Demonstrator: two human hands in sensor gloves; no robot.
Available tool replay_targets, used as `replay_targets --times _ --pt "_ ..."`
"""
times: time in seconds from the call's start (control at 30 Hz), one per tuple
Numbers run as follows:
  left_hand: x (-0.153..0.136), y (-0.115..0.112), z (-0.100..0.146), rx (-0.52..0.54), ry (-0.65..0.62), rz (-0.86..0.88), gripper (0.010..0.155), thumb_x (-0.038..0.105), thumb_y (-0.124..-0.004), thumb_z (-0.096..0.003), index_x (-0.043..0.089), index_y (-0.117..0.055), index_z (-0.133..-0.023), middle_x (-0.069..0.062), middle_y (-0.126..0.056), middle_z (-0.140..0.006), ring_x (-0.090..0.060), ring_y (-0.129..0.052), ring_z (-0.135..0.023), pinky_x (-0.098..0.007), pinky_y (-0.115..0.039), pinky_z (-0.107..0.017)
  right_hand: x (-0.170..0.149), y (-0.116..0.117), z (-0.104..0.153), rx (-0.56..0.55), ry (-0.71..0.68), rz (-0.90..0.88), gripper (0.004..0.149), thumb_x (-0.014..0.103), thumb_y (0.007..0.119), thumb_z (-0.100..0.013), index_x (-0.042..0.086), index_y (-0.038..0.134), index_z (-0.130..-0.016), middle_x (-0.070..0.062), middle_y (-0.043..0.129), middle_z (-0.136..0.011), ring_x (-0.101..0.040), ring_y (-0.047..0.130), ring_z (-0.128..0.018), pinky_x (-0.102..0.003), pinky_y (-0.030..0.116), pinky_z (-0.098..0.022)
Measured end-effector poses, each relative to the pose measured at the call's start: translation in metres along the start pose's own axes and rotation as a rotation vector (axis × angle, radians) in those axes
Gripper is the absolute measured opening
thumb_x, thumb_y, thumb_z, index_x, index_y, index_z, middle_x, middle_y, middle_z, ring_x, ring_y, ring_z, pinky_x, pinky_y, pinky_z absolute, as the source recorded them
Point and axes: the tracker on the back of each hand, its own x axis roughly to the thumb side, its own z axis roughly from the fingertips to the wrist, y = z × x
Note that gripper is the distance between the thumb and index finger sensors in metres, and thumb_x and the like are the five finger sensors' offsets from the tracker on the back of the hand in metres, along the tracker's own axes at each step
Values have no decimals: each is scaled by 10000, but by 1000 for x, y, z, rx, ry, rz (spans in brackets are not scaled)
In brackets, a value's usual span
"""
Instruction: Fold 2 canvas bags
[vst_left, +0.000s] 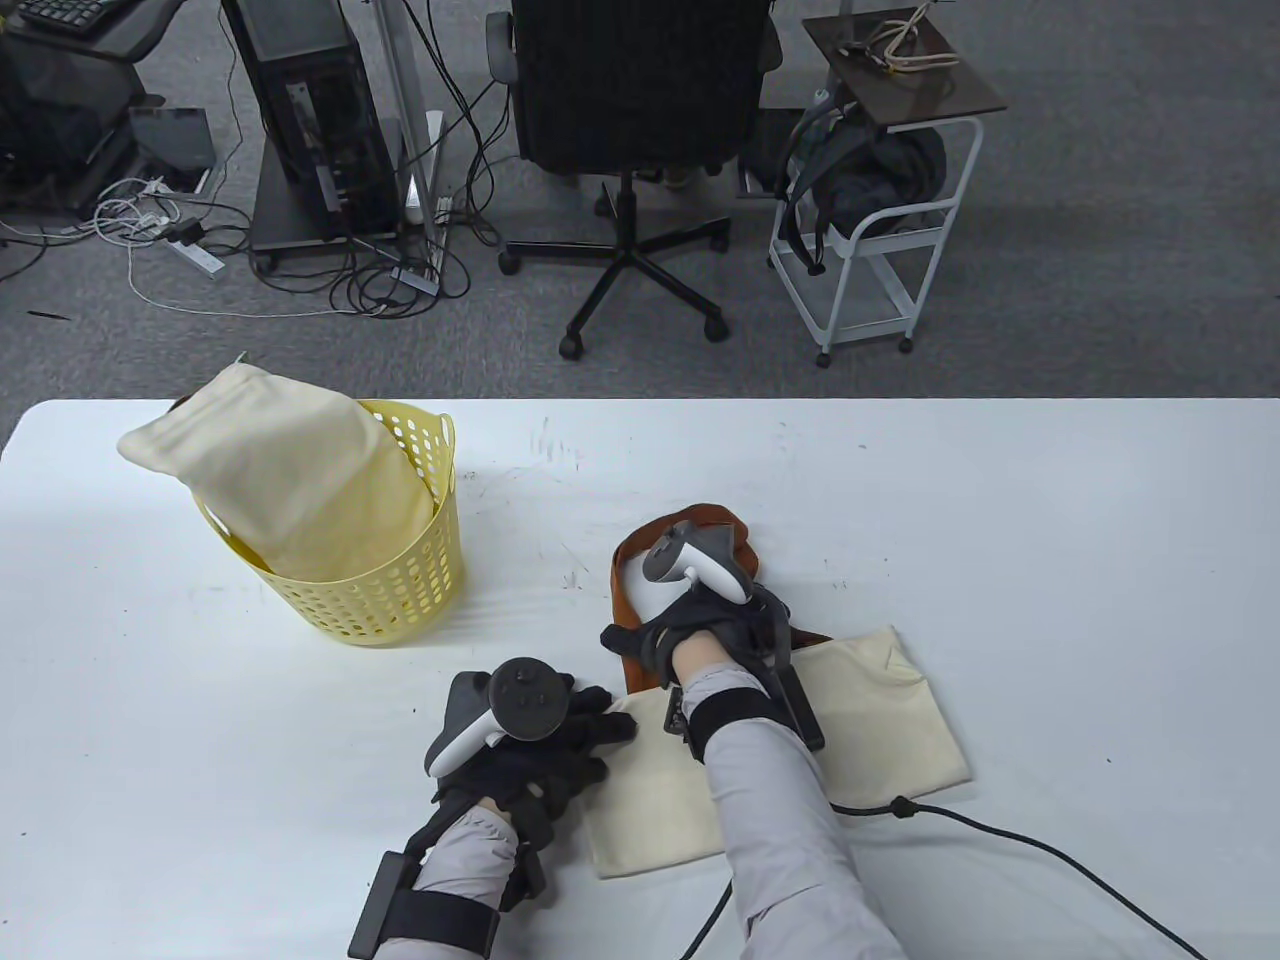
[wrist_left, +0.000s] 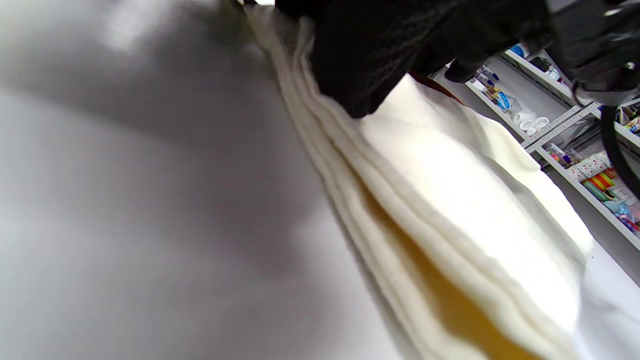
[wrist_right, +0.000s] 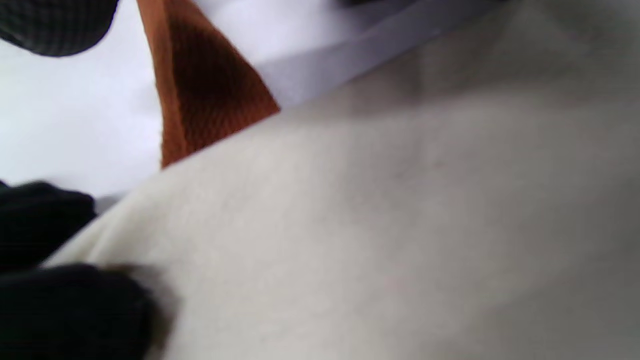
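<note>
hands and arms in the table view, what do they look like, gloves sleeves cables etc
Both wear black sensor gloves. The left hand carries a tracker with a dark round face and a grey-white handle; the right hand carries a grey-and-white one. Sleeves are pale grey, each crossed by a black wrist strap with a black box-like module. A black cable trails from the right arm across the white table.

Bright, even overhead light; both wrist views blurred (close range), shadows soft.
</note>
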Motion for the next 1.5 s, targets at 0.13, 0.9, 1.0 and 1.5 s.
replay_targets --times 0.13,0.9,1.0,1.5 --pt "0 0 0 3 0 -3 532 215 -896 -564 333 -727 -1054 23 -555 -1193 -289 -257 -1143 -720 -187 -725 9 9 0 -200 46 52 1107 697 710 -427 -146 285 -1005 -468 239 -1002 -661 86 -881 -810 93 -555" --pt "4 -4 -2 -2 17 -35 529 213 -851 -592 364 -683 -1071 31 -492 -1217 -296 -211 -1143 -731 -174 -720 -133 -54 18 -645 -100 -649 396 225 885 -441 186 842 -833 -114 940 -764 -348 894 -727 -636 571 -647" --pt "5 -5 -2 -8 22 -45 529 212 -822 -605 374 -658 -1081 31 -459 -1226 -299 -185 -1140 -732 -164 -718 -145 -61 40 -645 -239 -692 383 235 887 -441 201 853 -821 -103 916 -793 -346 856 -767 -642 554 -656" --pt "8 -10 -3 -22 59 -162 759 493 -901 -531 395 -470 -1148 6 -286 -1254 -360 -56 -1106 -756 -139 -693 -194 12 93 -599 -379 -435 383 254 882 -439 216 872 -821 -76 824 -900 -371 640 -893 -658 484 -659"
